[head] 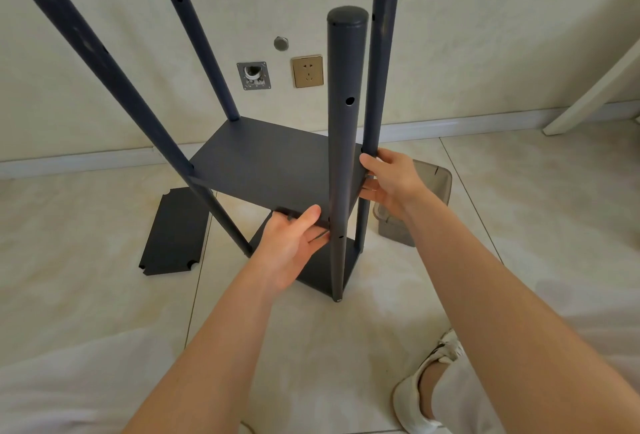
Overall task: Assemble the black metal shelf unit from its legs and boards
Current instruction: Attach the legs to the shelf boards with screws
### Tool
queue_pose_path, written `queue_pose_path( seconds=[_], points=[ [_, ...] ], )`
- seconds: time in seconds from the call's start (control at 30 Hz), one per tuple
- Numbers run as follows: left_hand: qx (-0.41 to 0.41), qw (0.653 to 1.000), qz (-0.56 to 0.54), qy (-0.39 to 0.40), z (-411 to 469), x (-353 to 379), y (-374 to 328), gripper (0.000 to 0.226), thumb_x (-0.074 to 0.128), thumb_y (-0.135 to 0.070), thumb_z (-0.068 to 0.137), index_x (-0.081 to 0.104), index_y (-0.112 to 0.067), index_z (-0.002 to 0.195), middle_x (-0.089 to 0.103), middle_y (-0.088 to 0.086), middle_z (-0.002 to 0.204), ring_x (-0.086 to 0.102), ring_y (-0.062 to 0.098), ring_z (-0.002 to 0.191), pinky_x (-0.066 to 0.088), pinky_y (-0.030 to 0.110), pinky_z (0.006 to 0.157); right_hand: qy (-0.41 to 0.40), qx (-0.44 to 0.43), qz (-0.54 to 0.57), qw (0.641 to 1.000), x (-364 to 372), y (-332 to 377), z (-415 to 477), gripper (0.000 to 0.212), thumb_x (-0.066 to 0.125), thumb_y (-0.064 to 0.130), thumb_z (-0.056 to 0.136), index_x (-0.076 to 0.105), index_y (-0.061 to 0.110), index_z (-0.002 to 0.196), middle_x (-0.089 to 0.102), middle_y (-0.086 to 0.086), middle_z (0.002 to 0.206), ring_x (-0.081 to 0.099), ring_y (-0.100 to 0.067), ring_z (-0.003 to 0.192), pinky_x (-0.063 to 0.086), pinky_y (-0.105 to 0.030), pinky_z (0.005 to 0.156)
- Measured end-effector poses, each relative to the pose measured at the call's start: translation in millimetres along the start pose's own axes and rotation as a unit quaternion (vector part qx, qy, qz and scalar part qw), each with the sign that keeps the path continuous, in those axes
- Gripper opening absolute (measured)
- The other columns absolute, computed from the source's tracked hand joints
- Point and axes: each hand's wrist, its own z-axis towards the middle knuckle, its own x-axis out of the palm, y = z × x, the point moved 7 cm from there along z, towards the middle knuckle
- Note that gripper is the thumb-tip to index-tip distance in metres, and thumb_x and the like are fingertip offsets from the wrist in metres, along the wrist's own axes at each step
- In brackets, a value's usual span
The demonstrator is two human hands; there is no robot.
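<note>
The black shelf unit stands on the tiled floor on four round legs, the nearest leg (pixel 343 143) in the middle of the view. A lower board (pixel 322 269) sits at the legs' base. A middle board (pixel 270 163) hangs between the legs partway up. My left hand (pixel 294 243) grips this board's front edge beside the nearest leg, thumb on top and fingers underneath. My right hand (pixel 388 181) grips its right end next to the back right leg (pixel 379 63). A third loose board (pixel 176 229) lies flat on the floor to the left.
A translucent grey plastic container (pixel 426 191) stands on the floor behind my right hand. The wall just behind the unit carries a gold socket (pixel 307 71) and a metal plate. A white slanted post (pixel 588 94) is at right. My shoe (pixel 429 381) is at lower right.
</note>
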Motion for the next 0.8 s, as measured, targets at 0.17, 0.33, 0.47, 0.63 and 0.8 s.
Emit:
queue_pose_path(
  seconds=[0.17,0.33,0.47,0.63,0.8],
  points=[
    [-0.005,1.0,0.004,-0.001,2,-2,0,0.023,0.06,-0.013,0.098,0.053,-0.016,0.121,0.073,0.01,0.113,0.074,0.024,0.101,0.062,0.032,0.075,-0.004,-0.002,0.003,1.0,-1,0,-1,0.041,0.057,0.016,0.099,0.05,0.007,0.139,0.066,-0.01,0.121,0.069,-0.029,0.101,0.057,-0.049,0.086],
    [-0.003,1.0,0.019,0.001,1,-2,-1,0.024,0.06,-0.012,0.099,0.053,-0.015,0.121,0.069,0.014,0.119,0.074,0.025,0.102,0.06,0.039,0.086,-0.012,-0.002,0.005,1.0,0,1,-3,0.043,0.057,0.015,0.099,0.048,0.008,0.141,0.065,-0.01,0.122,0.069,-0.03,0.101,0.056,-0.051,0.087],
    [-0.005,1.0,0.019,-0.012,-4,-1,0,0.029,0.061,-0.014,0.098,0.051,-0.018,0.125,0.066,0.014,0.126,0.073,0.024,0.103,0.06,0.037,0.084,-0.01,0.005,0.002,1.0,1,1,-6,0.045,0.057,0.015,0.099,0.046,0.009,0.143,0.064,-0.009,0.122,0.069,-0.029,0.1,0.056,-0.05,0.086],
    [-0.009,1.0,-0.004,-0.022,-6,-1,3,0.037,0.061,-0.013,0.099,0.051,-0.007,0.134,0.07,0.016,0.122,0.073,0.027,0.104,0.063,0.034,0.079,-0.045,0.044,0.057,0.996,5,-10,-17,0.067,0.057,0.019,0.099,0.019,0.016,0.154,0.06,-0.01,0.127,0.067,-0.028,0.103,0.06,-0.044,0.078],
    [-0.011,0.998,-0.067,-0.007,-7,-5,-2,0.039,0.06,-0.011,0.099,0.052,-0.004,0.137,0.069,0.015,0.125,0.069,0.028,0.112,0.054,0.04,0.098,-0.023,0.06,0.037,0.997,21,-49,-50,0.057,0.064,0.028,0.094,0.04,0.012,0.144,0.066,-0.005,0.116,0.068,-0.022,0.101,0.058,-0.036,0.082]
  ],
)
